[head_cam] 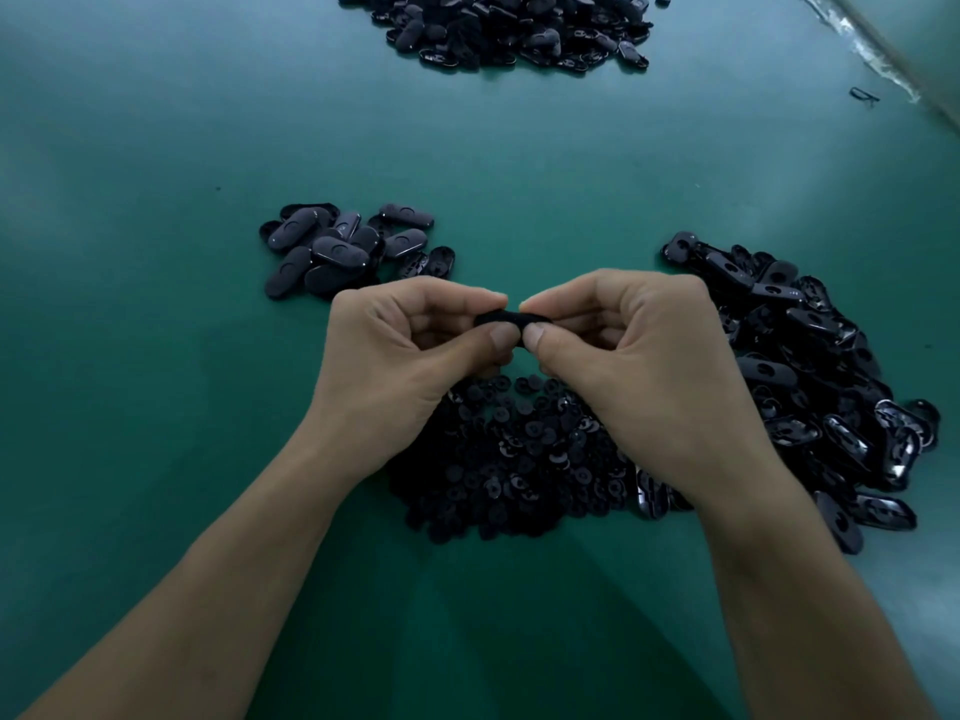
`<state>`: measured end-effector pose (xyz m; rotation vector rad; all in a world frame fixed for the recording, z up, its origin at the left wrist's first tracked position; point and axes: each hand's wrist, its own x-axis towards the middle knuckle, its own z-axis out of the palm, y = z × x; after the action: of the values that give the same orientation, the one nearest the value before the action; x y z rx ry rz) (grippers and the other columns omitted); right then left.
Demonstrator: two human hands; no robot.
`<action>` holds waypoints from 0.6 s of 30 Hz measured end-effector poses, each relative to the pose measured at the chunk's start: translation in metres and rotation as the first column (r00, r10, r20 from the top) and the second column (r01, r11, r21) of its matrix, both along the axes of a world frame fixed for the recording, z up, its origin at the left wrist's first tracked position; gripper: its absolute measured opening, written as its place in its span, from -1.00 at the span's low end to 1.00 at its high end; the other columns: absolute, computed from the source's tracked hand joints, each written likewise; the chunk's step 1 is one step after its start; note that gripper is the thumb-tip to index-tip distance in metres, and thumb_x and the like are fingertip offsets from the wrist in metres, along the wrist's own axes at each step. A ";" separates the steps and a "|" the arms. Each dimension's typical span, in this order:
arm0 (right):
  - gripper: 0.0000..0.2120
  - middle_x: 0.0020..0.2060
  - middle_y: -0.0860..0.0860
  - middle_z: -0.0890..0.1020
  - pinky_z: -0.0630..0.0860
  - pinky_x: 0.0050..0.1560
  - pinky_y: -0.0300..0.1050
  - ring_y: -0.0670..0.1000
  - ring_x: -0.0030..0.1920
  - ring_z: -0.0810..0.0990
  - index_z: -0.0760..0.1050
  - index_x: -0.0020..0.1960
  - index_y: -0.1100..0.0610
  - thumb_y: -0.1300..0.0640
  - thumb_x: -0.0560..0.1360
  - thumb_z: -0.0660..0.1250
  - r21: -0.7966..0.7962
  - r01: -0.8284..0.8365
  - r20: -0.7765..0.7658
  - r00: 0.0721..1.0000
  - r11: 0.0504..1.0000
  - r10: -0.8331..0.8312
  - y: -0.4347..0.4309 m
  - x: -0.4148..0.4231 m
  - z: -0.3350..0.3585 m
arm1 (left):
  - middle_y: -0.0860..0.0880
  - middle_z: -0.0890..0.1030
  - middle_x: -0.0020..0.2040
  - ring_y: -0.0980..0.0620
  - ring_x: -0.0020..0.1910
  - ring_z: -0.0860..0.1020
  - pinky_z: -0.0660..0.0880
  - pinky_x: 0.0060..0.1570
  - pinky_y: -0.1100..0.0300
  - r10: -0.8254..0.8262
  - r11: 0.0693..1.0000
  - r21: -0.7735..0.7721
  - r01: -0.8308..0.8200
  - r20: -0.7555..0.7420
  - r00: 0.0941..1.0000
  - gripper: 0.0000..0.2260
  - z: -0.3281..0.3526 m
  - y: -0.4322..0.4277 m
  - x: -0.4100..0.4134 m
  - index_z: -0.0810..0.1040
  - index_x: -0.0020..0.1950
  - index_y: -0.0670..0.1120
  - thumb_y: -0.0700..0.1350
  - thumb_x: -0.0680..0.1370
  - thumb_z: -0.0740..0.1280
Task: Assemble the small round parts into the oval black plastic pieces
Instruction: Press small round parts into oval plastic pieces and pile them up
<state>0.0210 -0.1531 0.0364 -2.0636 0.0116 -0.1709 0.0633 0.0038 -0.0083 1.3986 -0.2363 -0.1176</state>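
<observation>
Head view: oval piece [506, 320] in fingertips [501, 336], piles [810, 366] alongside

Left hand [415, 356] and right hand [618, 350] pinch one oval black piece [501, 320] between thumbs and forefingers, above the round-parts pile [514, 459] on the green bench [156, 252]. Oval piles: right [810, 366], left [348, 249], far edge [509, 28].

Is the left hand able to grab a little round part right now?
Probably not yet. The left hand is busy pinching an oval piece with the right hand. The round parts lie uncovered just below, so once free, likely yes.
</observation>
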 end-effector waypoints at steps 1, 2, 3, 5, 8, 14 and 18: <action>-0.76 -0.30 -0.20 0.71 0.60 -0.17 -0.31 -0.21 -0.26 0.69 0.64 -0.17 -0.09 0.27 0.47 0.48 0.006 -0.003 -0.005 1.000 1.000 0.003 0.000 0.000 0.000 | -0.05 0.68 -0.32 0.07 -0.33 0.67 0.60 -0.26 0.29 0.002 1.000 0.001 -0.002 0.005 1.000 -0.83 0.000 0.000 0.000 0.67 -0.11 -0.15 -0.24 0.32 0.51; -0.76 -0.30 -0.20 0.71 0.60 -0.17 -0.31 -0.20 -0.26 0.69 0.64 -0.17 -0.09 0.27 0.47 0.48 0.014 -0.007 -0.011 1.000 1.000 0.007 0.001 -0.001 0.001 | -0.05 0.68 -0.33 0.07 -0.34 0.67 0.60 -0.27 0.29 0.007 1.000 0.001 -0.007 0.011 1.000 -0.84 0.000 0.001 0.000 0.67 -0.12 -0.15 -0.24 0.32 0.52; -0.76 -0.30 -0.20 0.71 0.61 -0.17 -0.31 -0.20 -0.27 0.69 0.64 -0.17 -0.09 0.27 0.47 0.48 0.024 -0.009 -0.015 1.000 1.000 0.010 0.001 -0.001 0.001 | -0.05 0.67 -0.34 0.06 -0.35 0.66 0.60 -0.27 0.29 0.014 1.000 -0.003 -0.013 0.017 1.000 -0.84 0.000 0.001 0.000 0.67 -0.13 -0.15 -0.24 0.32 0.52; -0.77 -0.29 -0.19 0.71 0.61 -0.16 -0.30 -0.19 -0.27 0.69 0.65 -0.17 -0.08 0.27 0.47 0.48 0.034 -0.012 -0.016 1.000 0.999 0.012 0.001 -0.002 0.002 | -0.04 0.66 -0.35 0.06 -0.38 0.65 0.60 -0.29 0.28 0.036 0.999 -0.015 -0.036 0.030 0.999 -0.84 0.000 0.002 0.000 0.68 -0.15 -0.13 -0.23 0.31 0.53; -0.77 -0.29 -0.18 0.71 0.62 -0.15 -0.28 -0.20 -0.26 0.69 0.65 -0.15 -0.08 0.27 0.47 0.48 0.017 -0.002 -0.018 1.000 1.000 0.002 0.002 -0.002 0.002 | 0.02 0.65 -0.37 0.07 -0.39 0.63 0.64 -0.30 0.21 0.056 0.998 0.025 -0.058 0.073 0.996 -0.84 -0.001 0.002 -0.002 0.67 -0.16 -0.10 -0.21 0.31 0.56; -0.78 -0.28 -0.14 0.72 0.63 -0.11 -0.24 -0.19 -0.25 0.69 0.67 -0.11 -0.05 0.28 0.49 0.47 0.027 -0.001 -0.042 0.999 1.000 0.002 0.004 -0.001 0.001 | 0.02 0.66 -0.37 0.08 -0.41 0.63 0.62 -0.31 0.23 0.051 0.999 0.002 -0.051 0.042 0.998 -0.85 -0.004 0.004 0.001 0.67 -0.17 -0.08 -0.24 0.32 0.56; -0.81 -0.19 -0.12 0.73 0.65 0.02 -0.14 -0.16 -0.15 0.71 0.67 0.05 -0.02 0.23 0.52 0.44 0.036 0.041 -0.078 0.996 0.999 -0.038 0.004 -0.001 0.001 | 0.05 0.67 -0.33 0.11 -0.35 0.64 0.61 -0.25 0.26 0.058 0.998 -0.022 -0.057 0.056 0.997 -0.84 -0.005 0.003 0.002 0.65 -0.08 -0.12 -0.30 0.41 0.51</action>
<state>0.0202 -0.1490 0.0371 -2.0325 0.1024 -0.1136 0.0652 0.0067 -0.0137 1.3884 -0.2435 -0.0277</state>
